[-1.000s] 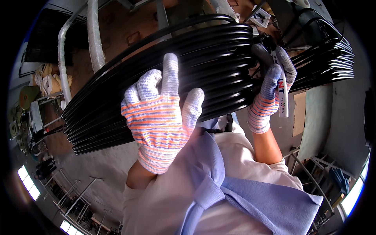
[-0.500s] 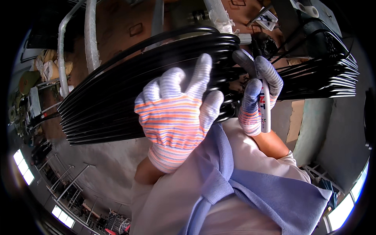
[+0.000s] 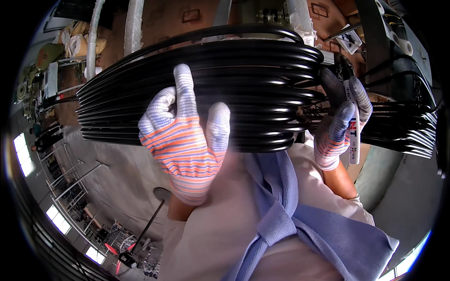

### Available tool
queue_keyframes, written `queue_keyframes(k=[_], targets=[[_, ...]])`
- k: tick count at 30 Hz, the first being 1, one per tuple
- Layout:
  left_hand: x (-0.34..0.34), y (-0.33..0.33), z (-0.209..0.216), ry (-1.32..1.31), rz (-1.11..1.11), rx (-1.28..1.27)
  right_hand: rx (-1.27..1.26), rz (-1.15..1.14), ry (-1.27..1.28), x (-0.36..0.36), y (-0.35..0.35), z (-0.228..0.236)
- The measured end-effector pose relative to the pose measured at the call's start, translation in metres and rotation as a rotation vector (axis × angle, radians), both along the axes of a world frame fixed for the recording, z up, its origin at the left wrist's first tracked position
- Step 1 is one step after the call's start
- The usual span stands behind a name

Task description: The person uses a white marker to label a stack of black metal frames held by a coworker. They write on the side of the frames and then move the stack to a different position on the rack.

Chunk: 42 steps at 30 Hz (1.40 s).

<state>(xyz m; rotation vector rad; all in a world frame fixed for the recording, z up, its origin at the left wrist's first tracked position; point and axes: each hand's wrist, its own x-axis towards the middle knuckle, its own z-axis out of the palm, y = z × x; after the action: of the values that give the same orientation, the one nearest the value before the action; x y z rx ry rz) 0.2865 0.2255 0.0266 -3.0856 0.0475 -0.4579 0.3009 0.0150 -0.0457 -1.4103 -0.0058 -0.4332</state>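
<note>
And here the great bundle of glossy black rods (image 3: 253, 89) is filling the middle of the view, its lengths bowing through the fisheye and its rounded ends stacking up on the right. Just below it, a pale shirt (image 3: 225, 220) is spreading across the lower part, and over that a lavender-blue ribbed sash (image 3: 276, 227) is hanging in a chunky knot. Out to the right, a second bundle of black rods (image 3: 401, 126) is fanning toward the rim, while behind the main one a plastic-wrapped post (image 3: 133, 28) is standing above a brown floor (image 3: 201, 11). Now the left hand (image 3: 183, 145), in a striped orange, white and blue glove: it is lying over the near side of the main bundle, index finger pointing straight out, thumb standing well apart, the other fingers curling loosely. It is showing no object in its grasp, though whether it is pressing on the rods, I cannot tell. Over at the bundle's right end, the right hand (image 3: 340, 122), gloved to match, is pinching between thumb and fingers. Beyond it a small white tray (image 3: 350, 42) is sitting, and inside that pinch a slim white marker (image 3: 355, 140) is standing nearly upright, just beside the rod ends.
</note>
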Motion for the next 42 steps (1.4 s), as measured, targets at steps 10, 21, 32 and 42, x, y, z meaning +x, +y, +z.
queue_keyframes(k=[10,21,32,42], targets=[[0.006,0.004,0.004,0.030,-0.097,-0.117,0.017,0.068,0.002,-0.002,0.001,0.002],[0.010,-0.014,0.010,0.079,-0.239,-0.090,-0.072,0.055,0.021,-0.008,0.011,0.004],[0.014,-0.030,0.010,0.095,-0.321,-0.138,0.054,0.016,-0.031,-0.003,0.013,0.001],[-0.005,-0.031,-0.008,-0.078,-0.401,-0.242,0.278,-0.069,0.139,-0.012,0.008,-0.002]])
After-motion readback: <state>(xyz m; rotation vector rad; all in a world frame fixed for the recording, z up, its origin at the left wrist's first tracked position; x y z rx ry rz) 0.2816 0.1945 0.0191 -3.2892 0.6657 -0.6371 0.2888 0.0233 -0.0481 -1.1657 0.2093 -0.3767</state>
